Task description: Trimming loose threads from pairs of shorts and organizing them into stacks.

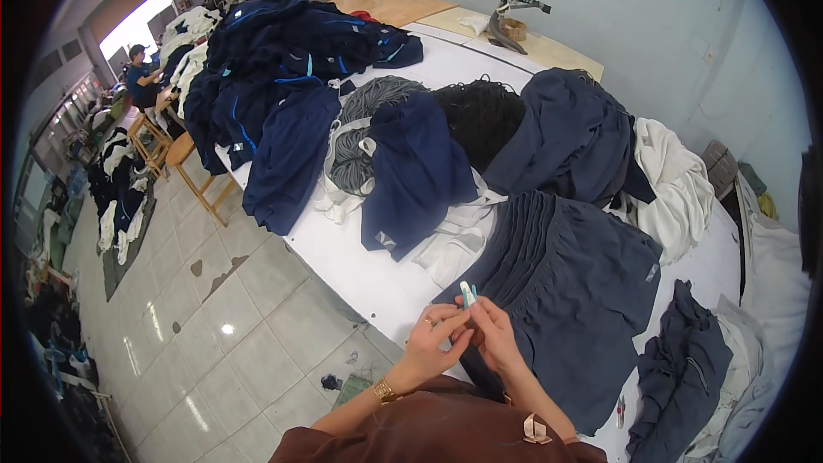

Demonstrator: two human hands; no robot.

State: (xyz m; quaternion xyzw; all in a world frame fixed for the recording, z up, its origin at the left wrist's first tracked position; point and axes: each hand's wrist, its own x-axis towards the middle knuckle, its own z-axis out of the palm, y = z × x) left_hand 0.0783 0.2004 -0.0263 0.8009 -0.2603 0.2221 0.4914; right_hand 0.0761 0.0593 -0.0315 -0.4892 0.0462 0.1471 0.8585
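Note:
In front of my body, at the table's near edge, my two hands meet. My right hand (495,336) is closed on a small white-and-teal object (468,293), which sticks up past the fingertips; its kind is too small to tell. Pressed against the right fingers, my left hand (435,345) has its fingers curled together, and what they pinch is hidden. Just beyond and to the right lies a stack of dark grey shorts (566,283) with gathered waistbands, fanned in overlapping layers.
Navy garments (420,163) lie farther along the white table (343,266), with grey cord (351,159) and black cord (480,116) bundles. A small red-and-silver tool (621,411) lies at the right, near a crumpled dark garment (686,369). Wooden stools (199,167) stand left; two people are far off.

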